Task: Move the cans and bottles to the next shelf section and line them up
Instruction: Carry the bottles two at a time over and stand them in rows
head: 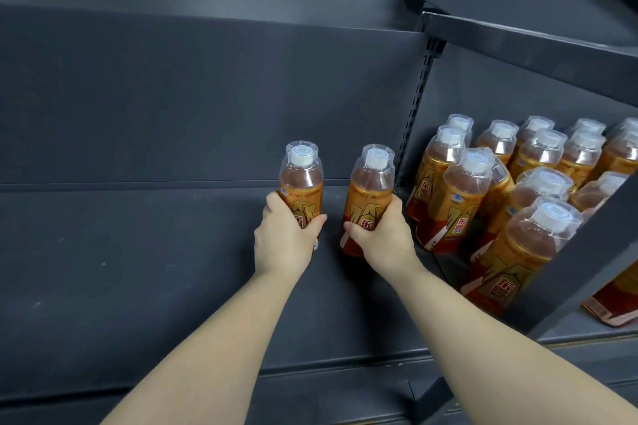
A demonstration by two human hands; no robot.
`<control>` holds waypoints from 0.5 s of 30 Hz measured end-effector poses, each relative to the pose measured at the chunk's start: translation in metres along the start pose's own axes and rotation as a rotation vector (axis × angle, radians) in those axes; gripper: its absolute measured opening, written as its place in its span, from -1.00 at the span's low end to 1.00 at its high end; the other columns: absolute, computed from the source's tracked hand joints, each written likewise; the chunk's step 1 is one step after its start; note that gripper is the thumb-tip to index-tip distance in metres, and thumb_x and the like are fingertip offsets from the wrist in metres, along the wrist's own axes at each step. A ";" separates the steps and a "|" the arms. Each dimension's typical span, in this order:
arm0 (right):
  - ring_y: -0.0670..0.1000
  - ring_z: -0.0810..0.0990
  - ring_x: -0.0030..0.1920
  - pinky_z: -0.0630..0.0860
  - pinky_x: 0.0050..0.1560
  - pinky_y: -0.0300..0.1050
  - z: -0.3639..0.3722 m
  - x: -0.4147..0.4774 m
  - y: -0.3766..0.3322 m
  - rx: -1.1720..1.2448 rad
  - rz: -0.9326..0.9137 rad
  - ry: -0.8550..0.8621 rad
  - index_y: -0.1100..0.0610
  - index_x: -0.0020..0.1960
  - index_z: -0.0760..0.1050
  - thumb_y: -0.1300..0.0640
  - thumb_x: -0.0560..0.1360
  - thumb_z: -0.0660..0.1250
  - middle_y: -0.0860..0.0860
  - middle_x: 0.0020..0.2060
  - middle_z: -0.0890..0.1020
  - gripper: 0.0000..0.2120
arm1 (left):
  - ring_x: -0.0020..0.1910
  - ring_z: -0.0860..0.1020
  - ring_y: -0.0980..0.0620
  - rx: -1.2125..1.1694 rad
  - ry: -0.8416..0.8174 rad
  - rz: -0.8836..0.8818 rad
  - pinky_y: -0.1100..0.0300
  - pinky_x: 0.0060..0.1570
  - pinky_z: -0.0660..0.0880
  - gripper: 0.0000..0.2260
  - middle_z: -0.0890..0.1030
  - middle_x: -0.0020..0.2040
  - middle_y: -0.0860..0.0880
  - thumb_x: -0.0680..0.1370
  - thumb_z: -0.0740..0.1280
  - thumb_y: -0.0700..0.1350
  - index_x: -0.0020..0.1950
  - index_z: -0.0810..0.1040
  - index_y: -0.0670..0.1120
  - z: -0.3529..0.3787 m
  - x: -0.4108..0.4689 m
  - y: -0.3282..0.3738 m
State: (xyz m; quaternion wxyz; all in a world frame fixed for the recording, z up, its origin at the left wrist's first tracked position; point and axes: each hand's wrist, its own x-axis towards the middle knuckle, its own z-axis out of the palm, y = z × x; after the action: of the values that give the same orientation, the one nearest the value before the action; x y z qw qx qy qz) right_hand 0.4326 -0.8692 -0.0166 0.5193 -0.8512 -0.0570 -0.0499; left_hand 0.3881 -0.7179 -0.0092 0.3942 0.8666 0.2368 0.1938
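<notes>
Two orange drink bottles with white caps under clear covers stand upright on the dark grey left shelf section (138,252), near its right end. My left hand (284,235) grips the left bottle (302,183) round its lower body. My right hand (379,235) grips the right bottle (371,190) the same way. The bottles stand side by side, a small gap between them. Several more of the same bottles (518,190) stand crowded in rows on the right shelf section.
A slotted metal upright (416,107) divides the two sections. A dark shelf board (535,45) hangs above the right section, and a slanted dark panel (587,252) crosses in front of its bottles. The back wall (207,97) is plain grey.
</notes>
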 end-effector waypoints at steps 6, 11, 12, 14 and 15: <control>-0.06 0.47 0.17 0.48 0.25 -0.04 0.005 0.033 0.003 0.008 0.046 -0.032 0.04 0.48 0.14 0.08 0.48 0.51 -0.10 0.18 0.46 -0.27 | 0.16 0.55 -0.21 0.008 -0.011 -0.001 0.06 -0.05 0.45 -0.40 0.50 0.21 -0.10 0.47 0.48 0.17 0.29 0.28 -0.11 0.018 0.025 0.007; -0.01 0.50 0.19 0.47 0.21 -0.08 0.012 0.060 0.006 0.026 0.052 -0.044 0.06 0.49 0.13 0.12 0.50 0.49 -0.04 0.21 0.48 -0.28 | 0.19 0.54 -0.24 0.015 -0.019 0.003 -0.04 0.04 0.52 -0.35 0.47 0.27 -0.11 0.47 0.48 0.17 0.34 0.25 -0.12 0.031 0.045 0.013; -0.01 0.50 0.19 0.47 0.21 -0.08 0.013 0.065 0.007 0.027 0.053 -0.044 0.06 0.49 0.13 0.12 0.50 0.48 -0.03 0.22 0.48 -0.29 | 0.19 0.54 -0.23 0.017 -0.018 0.007 -0.04 0.03 0.54 -0.35 0.47 0.27 -0.11 0.46 0.48 0.18 0.34 0.25 -0.12 0.034 0.048 0.014; 0.00 0.49 0.21 0.46 0.24 -0.07 0.015 0.073 0.009 0.030 0.055 -0.047 0.04 0.49 0.13 0.13 0.51 0.47 -0.03 0.23 0.48 -0.30 | 0.19 0.54 -0.22 0.023 -0.016 0.009 -0.03 0.01 0.55 -0.34 0.47 0.27 -0.11 0.46 0.48 0.19 0.33 0.24 -0.11 0.039 0.055 0.015; 0.00 0.49 0.22 0.46 0.25 -0.06 0.016 0.076 0.009 0.034 0.055 -0.050 0.03 0.49 0.12 0.14 0.52 0.47 -0.02 0.23 0.48 -0.30 | 0.18 0.55 -0.21 0.026 -0.015 0.011 -0.02 -0.01 0.55 -0.35 0.47 0.27 -0.10 0.46 0.48 0.19 0.32 0.24 -0.11 0.042 0.059 0.015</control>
State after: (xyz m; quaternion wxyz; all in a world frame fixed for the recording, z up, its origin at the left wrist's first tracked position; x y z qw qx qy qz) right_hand 0.5100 -0.8556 -0.0209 0.5332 -0.8446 -0.0473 -0.0136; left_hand 0.4616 -0.7181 -0.0142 0.3837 0.8743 0.2318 0.1863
